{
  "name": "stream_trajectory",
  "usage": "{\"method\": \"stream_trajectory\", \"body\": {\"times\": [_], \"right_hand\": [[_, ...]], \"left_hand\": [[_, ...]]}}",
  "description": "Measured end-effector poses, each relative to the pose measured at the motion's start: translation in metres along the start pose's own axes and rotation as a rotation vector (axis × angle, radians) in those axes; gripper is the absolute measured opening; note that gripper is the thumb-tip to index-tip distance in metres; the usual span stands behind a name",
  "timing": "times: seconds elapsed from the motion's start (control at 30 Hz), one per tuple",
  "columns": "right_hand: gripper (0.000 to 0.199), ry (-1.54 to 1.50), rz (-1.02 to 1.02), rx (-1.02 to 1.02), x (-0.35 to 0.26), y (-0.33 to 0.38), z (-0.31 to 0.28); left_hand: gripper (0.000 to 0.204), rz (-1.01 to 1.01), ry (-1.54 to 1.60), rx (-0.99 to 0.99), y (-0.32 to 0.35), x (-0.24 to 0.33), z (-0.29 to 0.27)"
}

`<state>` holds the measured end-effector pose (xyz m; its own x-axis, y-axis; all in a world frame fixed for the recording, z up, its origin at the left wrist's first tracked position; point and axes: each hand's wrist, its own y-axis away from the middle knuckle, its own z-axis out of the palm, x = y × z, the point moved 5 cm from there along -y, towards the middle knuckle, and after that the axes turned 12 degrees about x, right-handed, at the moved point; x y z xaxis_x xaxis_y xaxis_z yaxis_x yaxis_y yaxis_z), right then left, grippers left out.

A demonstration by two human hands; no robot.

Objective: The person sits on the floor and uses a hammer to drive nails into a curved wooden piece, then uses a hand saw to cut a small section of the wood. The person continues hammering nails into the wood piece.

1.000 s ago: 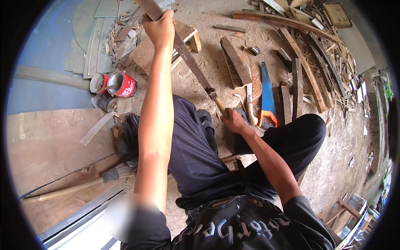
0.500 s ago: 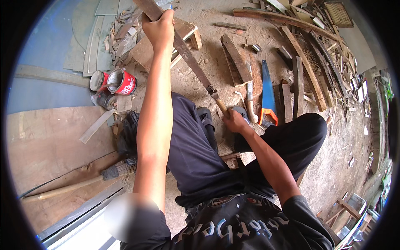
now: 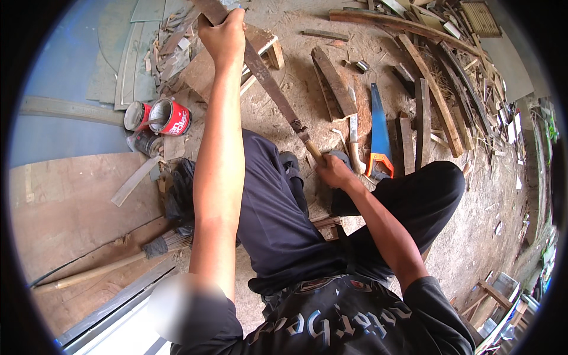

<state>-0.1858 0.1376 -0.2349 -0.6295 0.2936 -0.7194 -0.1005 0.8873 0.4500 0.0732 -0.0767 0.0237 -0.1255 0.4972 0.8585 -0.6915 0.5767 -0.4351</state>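
A long, narrow, rusty blade [image 3: 269, 77] with a wooden handle [image 3: 313, 149] slants across the space in front of my knees. My right hand [image 3: 336, 171] is wrapped round the handle, near my right shoe. Farther out and to the left, my left hand [image 3: 223, 40] grips the blade near its far part, whose end runs past the picture's top edge. Below the blade's far stretch is a low wooden bench [image 3: 204, 74], partly covered by my left arm. Right of the handle lie a large knife with a pale wooden handle [image 3: 356, 155] and a blue handsaw with an orange grip [image 3: 380, 127].
A dark wooden piece [image 3: 333, 83] lies beyond the knife. Boards and long beams [image 3: 435, 89] crowd the right, with scraps behind. At left are red paint cans [image 3: 170, 118], a plywood sheet [image 3: 83, 201] and a black plastic bag [image 3: 180, 189]. A small metal cylinder [image 3: 362, 66] lies farther out.
Both hands keep their grip on the blade and handle. My left hand has shifted very slightly left and outward, and the view has moved a little.
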Motion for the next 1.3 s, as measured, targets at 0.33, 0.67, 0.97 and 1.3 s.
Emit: {"method": "stream_trajectory", "body": {"times": [0.33,0.67,0.97,1.3], "right_hand": [[0.034,-0.052,-0.036,-0.001,-0.007,0.002,-0.006],[0.042,0.028,-0.092,0.083,0.003,0.0,0.004],[0.037,0.02,-0.158,0.118,0.0,0.002,0.01],[0.036,0.027,-0.062,0.059,0.0,0.011,0.005]], "left_hand": [[0.011,0.042,0.02,-0.002,0.007,0.008,0.002],[0.011,0.056,0.142,-0.03,0.01,0.017,0.0],[0.01,0.058,0.132,-0.039,0.011,0.022,-0.004],[0.028,0.045,0.158,-0.102,0.012,0.017,0.003]]}}
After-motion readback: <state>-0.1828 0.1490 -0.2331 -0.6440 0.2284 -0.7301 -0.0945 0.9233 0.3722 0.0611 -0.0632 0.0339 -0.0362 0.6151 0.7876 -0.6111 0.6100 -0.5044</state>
